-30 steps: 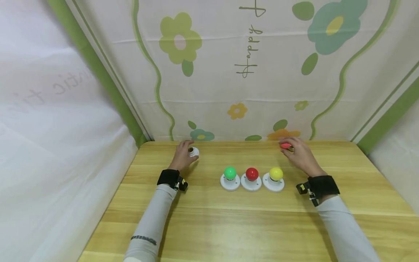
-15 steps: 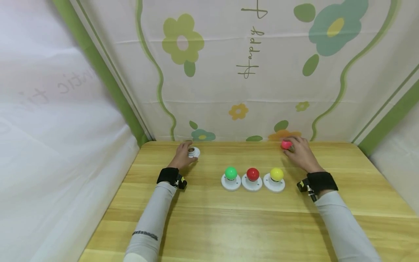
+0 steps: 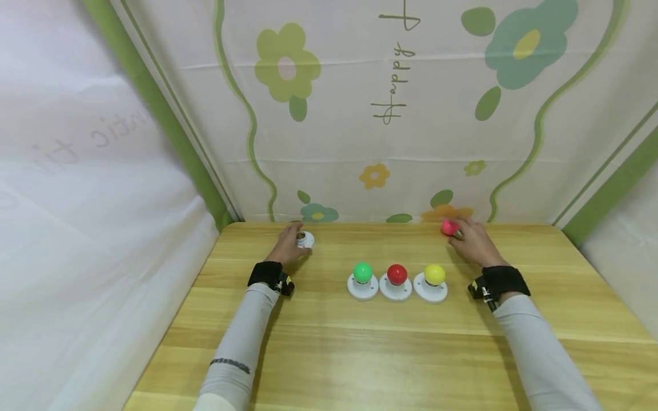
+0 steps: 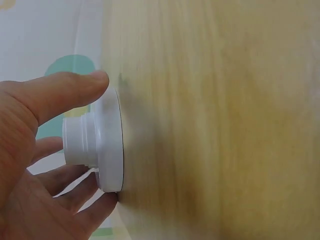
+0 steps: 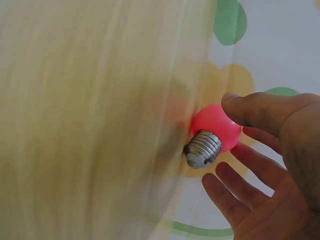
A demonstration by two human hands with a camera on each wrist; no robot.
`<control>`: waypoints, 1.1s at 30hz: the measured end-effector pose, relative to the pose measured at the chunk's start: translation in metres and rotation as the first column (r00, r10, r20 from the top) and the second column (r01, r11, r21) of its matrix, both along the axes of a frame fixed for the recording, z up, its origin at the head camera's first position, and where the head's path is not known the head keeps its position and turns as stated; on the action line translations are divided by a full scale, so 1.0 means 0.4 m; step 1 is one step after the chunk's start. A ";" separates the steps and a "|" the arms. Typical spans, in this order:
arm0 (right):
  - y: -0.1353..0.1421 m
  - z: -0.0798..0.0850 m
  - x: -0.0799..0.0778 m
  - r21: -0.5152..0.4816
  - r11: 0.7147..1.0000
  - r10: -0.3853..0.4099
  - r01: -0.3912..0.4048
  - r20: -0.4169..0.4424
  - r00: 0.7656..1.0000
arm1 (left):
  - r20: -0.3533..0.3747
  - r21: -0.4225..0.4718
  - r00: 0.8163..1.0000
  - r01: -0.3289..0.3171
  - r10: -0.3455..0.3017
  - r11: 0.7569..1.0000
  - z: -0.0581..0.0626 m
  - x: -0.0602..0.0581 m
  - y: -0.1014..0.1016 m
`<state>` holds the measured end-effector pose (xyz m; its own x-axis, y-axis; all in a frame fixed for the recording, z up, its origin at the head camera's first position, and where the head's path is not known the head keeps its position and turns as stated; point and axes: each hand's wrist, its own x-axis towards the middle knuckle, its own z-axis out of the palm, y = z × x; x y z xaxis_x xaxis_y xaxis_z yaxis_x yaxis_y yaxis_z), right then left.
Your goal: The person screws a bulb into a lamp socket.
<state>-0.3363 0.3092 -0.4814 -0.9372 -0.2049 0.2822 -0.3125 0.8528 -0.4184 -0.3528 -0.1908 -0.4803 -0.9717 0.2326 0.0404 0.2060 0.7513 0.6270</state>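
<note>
At the far left of the table, my left hand spans a white lamp holder. In the left wrist view, the thumb is at one edge of its round base and fingertips are at the opposite edge. The base sits flat on the wood, its socket facing up. At the far right, my right hand holds a pink light bulb between thumb and fingers. The bulb's silver screw end points toward the table in the right wrist view; whether it touches the wood I cannot tell.
Between the hands stand three white lamp holders with bulbs in them: a green bulb, a red bulb and a yellow bulb. A flowered cloth hangs along the back edge of the wooden table.
The pink bulb has turned in my right hand and more of it shows now than a second ago. My left hand has stayed about the lamp holder, with little movement.
</note>
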 end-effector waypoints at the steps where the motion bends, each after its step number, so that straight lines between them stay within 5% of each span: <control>1: 0.000 -0.001 0.000 0.000 1.000 0.001 -0.001 0.002 1.000 | 0.001 0.001 1.000 0.001 -0.001 1.000 0.000 -0.002 0.000; 16: -0.017 0.011 0.008 0.042 0.997 -0.062 0.061 0.043 0.997 | 0.009 -0.058 1.000 -0.009 0.010 0.998 -0.037 -0.011 -0.008; 33: -0.006 -0.005 0.004 0.068 0.996 -0.055 0.053 0.033 0.998 | 0.001 -0.076 1.000 -0.016 0.016 0.997 -0.029 -0.007 -0.016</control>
